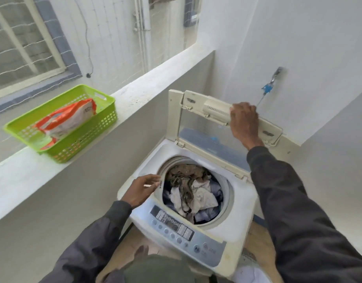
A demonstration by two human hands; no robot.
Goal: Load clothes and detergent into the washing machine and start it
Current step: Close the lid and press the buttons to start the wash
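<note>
A white top-loading washing machine (239,203) stands below me with its lid (198,119) raised upright. The drum holds a heap of clothes (194,193) in brown, white and blue. My right hand (244,121) grips the top edge of the raised lid. My left hand (144,189) hovers with relaxed fingers over the left rim of the drum and holds nothing. An orange and white detergent pouch (67,119) lies in a green plastic basket (84,137) on the ledge to the left. The control panel (184,231) faces me at the front.
A white concrete ledge (135,92) runs along the left, with a netted opening and a barred window behind it. A wall tap (272,82) with a blue fitting sticks out behind the lid. White walls close in at the right.
</note>
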